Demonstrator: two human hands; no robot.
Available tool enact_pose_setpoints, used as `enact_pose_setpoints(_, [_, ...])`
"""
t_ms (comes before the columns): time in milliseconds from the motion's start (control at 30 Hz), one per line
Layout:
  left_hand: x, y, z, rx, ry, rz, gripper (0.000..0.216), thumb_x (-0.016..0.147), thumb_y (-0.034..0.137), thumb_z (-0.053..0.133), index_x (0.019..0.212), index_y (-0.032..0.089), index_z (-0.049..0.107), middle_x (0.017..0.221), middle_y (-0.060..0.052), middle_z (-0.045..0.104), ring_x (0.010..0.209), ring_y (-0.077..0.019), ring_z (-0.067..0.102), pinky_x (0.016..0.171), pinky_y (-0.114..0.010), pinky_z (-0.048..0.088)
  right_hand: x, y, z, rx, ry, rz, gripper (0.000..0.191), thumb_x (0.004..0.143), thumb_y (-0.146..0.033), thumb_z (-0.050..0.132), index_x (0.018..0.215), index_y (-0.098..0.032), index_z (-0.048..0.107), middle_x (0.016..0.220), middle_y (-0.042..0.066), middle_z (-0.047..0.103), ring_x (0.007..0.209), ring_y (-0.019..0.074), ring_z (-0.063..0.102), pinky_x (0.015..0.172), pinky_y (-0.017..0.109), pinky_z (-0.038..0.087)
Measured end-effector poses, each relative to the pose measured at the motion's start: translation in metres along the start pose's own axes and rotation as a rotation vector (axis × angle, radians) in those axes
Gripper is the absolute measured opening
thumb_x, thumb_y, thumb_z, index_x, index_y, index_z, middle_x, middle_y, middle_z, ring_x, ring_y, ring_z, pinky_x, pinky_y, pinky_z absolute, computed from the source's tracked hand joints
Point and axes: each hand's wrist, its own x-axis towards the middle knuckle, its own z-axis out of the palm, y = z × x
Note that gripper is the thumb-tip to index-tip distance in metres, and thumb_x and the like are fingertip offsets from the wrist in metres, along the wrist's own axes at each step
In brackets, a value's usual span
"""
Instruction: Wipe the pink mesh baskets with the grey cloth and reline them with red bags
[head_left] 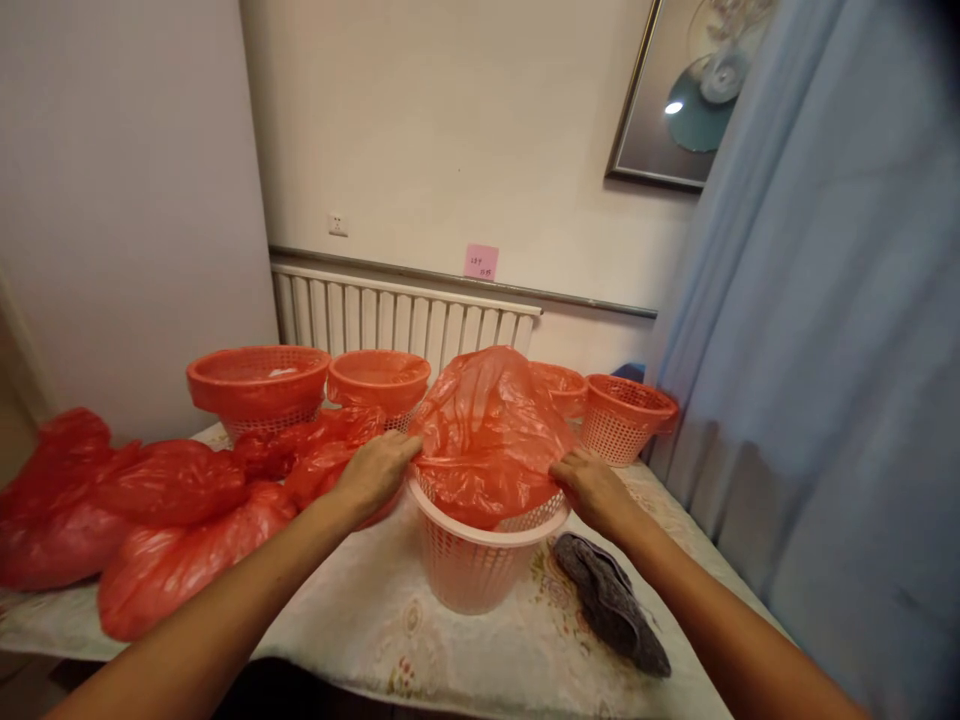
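A red plastic bag (491,430) billows up over a white perforated basket (480,570) standing upright on the table. Part of the bag hangs down inside the basket's mouth. My left hand (381,465) pinches the bag's edge at the left rim. On the right side, my right hand (592,485) is closed on the opposite edge of the same bag, just above the rim. Beside the basket, below my right hand, lies a dark grey cloth (611,605), crumpled.
Several red-lined baskets stand along the back, including a large basket (259,395) and a smaller basket (626,415). Filled red bags (187,530) are heaped on the left. A floral tablecloth (450,665) covers the table. A blue curtain (817,350) hangs at the right; a radiator (390,310) is behind.
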Motion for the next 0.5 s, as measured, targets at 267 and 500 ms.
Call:
enact_pose_setpoints(267, [-0.013, 0.038, -0.016, -0.194, -0.092, 0.291, 0.036, 0.084, 0.013, 0.054, 0.118, 0.023, 0.054, 0.115, -0.006, 0.064, 0.123, -0.0228, 0.044, 0.105, -0.041, 0.033, -0.028, -0.021, -0.026, 0.271, 0.067, 0.024, 0.017, 0.089, -0.016, 0.047, 0.079, -0.019, 0.060, 0.081, 0.004, 0.061, 0.076, 0.0159, 0.052, 0.068, 0.026, 0.035])
enact_pose_setpoints(500, [-0.011, 0.047, 0.003, 0.170, -0.004, 0.219, 0.014, 0.088, 0.013, 0.047, 0.078, 0.018, 0.056, 0.076, -0.004, 0.061, 0.073, -0.0192, 0.055, 0.069, -0.032, 0.042, -0.034, -0.018, -0.014, 0.263, 0.137, 0.072, 0.015, 0.086, -0.013, 0.045, 0.075, -0.019, 0.052, 0.077, 0.002, 0.056, 0.071, 0.0151, 0.049, 0.063, 0.025, 0.033])
